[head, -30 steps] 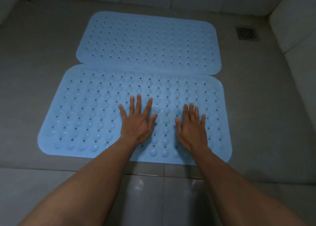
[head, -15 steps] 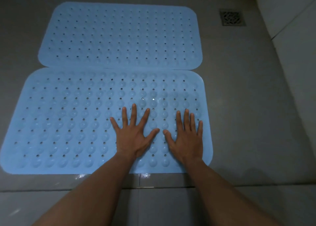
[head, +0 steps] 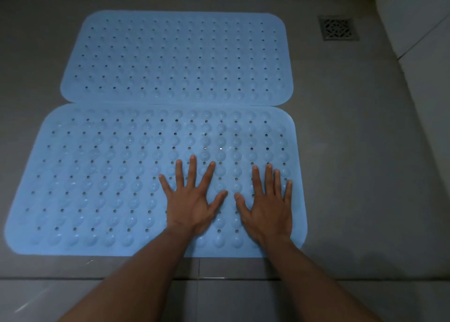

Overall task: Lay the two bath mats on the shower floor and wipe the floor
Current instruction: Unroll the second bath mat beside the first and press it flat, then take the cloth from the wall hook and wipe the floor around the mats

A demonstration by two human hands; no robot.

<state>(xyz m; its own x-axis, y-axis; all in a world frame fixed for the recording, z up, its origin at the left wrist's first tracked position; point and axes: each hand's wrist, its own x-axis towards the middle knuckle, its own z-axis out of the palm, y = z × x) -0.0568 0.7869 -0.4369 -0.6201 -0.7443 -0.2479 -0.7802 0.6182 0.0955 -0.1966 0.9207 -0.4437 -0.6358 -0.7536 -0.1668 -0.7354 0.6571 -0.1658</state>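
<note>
Square drain grate [head: 339,29] near pale wall [head: 418,24]

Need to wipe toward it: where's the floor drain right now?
In the head view the floor drain sits in the far right corner of the shower floor, right of the far bath mat and beside the right-hand wall.

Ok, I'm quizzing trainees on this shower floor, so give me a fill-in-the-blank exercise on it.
1. The left hand and right hand press the near mat and hold ___.
2. The far mat is coloured ___.
3. The drain lies to the far mat's ___.
Missing words: nothing; blue; right.
</note>
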